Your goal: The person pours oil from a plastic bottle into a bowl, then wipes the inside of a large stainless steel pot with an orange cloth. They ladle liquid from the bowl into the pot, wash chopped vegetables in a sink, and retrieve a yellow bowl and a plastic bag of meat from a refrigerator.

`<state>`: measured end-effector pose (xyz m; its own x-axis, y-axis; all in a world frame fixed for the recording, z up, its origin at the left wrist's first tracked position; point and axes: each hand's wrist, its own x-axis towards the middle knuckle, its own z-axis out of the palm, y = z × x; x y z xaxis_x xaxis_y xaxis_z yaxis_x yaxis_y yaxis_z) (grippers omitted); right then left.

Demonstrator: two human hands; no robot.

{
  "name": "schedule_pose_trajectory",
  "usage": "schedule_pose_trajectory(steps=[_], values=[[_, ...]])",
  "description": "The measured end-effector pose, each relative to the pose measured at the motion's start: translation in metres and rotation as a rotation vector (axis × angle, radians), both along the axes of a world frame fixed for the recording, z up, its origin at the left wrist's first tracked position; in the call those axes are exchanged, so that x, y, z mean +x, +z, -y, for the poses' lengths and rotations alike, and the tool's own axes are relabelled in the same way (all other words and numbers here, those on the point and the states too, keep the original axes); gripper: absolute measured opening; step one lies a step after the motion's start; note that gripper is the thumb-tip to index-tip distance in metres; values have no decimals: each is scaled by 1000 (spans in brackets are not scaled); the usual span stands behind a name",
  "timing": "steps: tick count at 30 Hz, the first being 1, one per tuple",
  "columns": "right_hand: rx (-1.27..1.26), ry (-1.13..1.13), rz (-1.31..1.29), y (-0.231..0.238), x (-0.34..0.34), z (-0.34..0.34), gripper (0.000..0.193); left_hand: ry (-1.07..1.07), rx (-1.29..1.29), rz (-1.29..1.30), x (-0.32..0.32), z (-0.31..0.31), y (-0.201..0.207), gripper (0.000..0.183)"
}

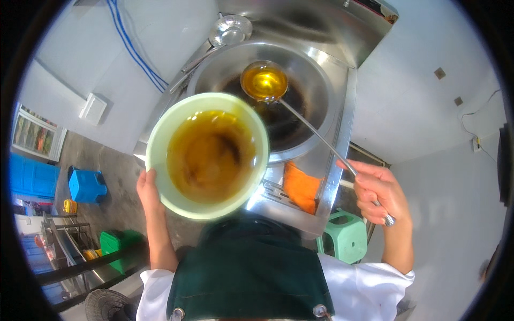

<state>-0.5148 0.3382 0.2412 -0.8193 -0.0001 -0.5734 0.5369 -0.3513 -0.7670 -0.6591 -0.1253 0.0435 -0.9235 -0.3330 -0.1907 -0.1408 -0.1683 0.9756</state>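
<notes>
My left hand [148, 188] grips the rim of a pale green basin [155, 155] at its left side. Amber oil [211, 160] lies in the basin, darker at its middle. In my right hand [381, 193] is the long metal handle of a ladle [316, 131], fingers wrapped round its lower end. The ladle's bowl holds clear golden oil [265, 83] and hangs over a large steel wok [316, 69]. The wok's bottom looks dark and wet. The basin is held at the wok's near left edge and overlaps part of it.
A steel strainer [230, 30] rests behind the wok. On the stove's front ledge lies an orange cloth [302, 187]. A light green stool [345, 235] stands beneath at the right. To the left on the floor are a blue stool [87, 185] and a green bin [119, 250].
</notes>
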Motion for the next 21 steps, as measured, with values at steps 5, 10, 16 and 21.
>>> schedule_pose_trajectory(steps=[5, 10, 16, 21], values=[[306, 58, -21, -44, -17, -18, 42, 24, -41, 3, -2, -2, 3, 15], [369, -35, -11, -82, -30, -36, 44, 49, -49, 15, -3, -3, 4, 14], [381, -100, -71, -78, -36, -43, 44, 33, -111, 37, -1, -1, 8, 14], [4, -169, -75, -41, -33, -47, 44, 114, -118, 76, -1, -10, 16, 17]])
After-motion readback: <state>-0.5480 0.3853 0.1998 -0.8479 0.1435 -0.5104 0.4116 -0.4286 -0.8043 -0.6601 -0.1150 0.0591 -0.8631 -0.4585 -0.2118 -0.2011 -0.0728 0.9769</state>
